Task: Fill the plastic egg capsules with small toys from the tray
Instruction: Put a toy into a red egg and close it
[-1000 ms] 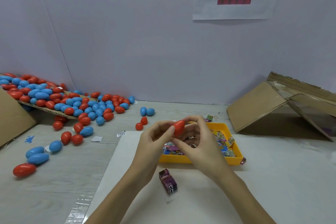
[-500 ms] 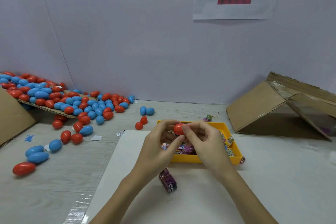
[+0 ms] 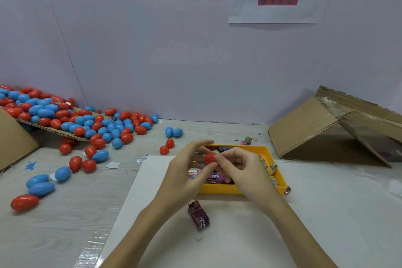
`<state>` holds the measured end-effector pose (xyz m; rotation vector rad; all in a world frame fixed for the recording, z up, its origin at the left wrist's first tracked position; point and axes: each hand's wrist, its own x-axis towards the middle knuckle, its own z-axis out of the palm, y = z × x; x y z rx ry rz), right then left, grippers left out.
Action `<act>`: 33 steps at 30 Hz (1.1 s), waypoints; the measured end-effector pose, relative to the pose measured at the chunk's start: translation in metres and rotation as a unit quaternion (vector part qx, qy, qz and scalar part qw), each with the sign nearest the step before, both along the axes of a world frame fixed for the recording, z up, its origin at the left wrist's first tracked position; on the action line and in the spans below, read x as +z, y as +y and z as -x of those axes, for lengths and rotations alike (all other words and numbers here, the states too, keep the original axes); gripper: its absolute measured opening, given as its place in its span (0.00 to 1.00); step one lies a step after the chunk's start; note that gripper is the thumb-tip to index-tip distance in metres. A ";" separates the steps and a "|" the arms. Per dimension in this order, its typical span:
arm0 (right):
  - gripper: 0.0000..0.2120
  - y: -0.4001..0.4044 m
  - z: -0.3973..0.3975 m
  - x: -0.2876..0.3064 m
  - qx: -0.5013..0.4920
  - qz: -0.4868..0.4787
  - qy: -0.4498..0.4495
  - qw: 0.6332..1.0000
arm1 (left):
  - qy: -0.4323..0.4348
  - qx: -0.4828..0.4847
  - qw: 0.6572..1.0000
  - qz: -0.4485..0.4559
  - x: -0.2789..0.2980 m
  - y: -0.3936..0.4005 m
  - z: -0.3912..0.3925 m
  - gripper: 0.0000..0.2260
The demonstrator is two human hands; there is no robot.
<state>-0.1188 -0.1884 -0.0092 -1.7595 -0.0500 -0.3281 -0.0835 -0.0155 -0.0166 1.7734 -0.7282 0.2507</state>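
Grip — both hands, left hand, right hand, pinch one red egg.

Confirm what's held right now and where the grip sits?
A red egg capsule, pinched between left hand and right hand fingertips at its two sides.

A heap of eggs crowded the far left; the yellow tray and a purple packet blocked the middle; the cardboard box closed the far right; white sheet near right lay bare.
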 end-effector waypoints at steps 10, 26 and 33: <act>0.07 -0.012 -0.006 -0.010 -0.037 0.330 -0.072 0.941 | 0.062 0.156 0.985 0.043 -0.003 0.009 -0.012 0.08; 0.09 -0.001 -0.005 -0.012 -0.048 0.370 -0.110 0.921 | 0.100 0.141 0.983 0.058 0.001 0.010 -0.012 0.08; 0.21 -0.001 -0.004 -0.011 -0.106 0.316 -0.086 0.939 | 0.091 0.129 0.987 0.039 0.000 0.007 -0.011 0.08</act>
